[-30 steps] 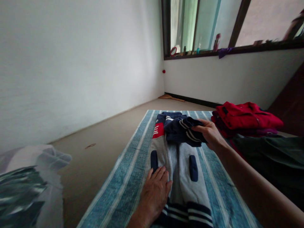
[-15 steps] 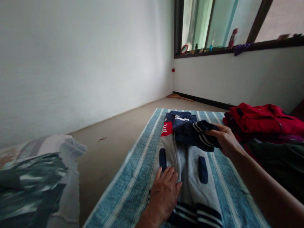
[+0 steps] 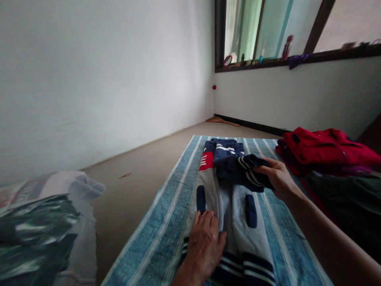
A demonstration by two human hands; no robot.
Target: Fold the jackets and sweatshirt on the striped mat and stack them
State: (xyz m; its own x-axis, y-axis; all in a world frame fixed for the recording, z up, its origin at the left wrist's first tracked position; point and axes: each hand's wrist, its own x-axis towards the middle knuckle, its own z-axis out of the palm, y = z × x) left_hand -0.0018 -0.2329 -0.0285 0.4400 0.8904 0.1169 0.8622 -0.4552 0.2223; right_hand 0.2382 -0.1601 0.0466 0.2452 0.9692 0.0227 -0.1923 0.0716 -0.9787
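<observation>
A grey jacket (image 3: 239, 230) with navy sleeves, navy pocket trims and a striped hem lies on a blue striped cloth (image 3: 157, 226). Its hem points toward me. My left hand (image 3: 206, 240) rests flat on the lower left part of the jacket, fingers stretched out. In my right hand (image 3: 275, 174), a navy sleeve (image 3: 235, 167) is pinched at its white-striped cuff and raised a little above the jacket. The sleeve lies folded across the upper front, where a red patch with white marks shows. The thumb and fingers close around the cuff end.
Folded red clothes (image 3: 324, 149) are stacked at the right, with a dark green garment (image 3: 345, 198) in front of them. A clear plastic bag (image 3: 86, 222) and a shiny dark green bundle (image 3: 32, 226) sit at the left. Small items stand on the windowsill (image 3: 268, 63).
The view has turned slightly, so the room and jacket appear a little further left. My right hand keeps its hold on the cuff. My left hand stays flat on the jacket.
</observation>
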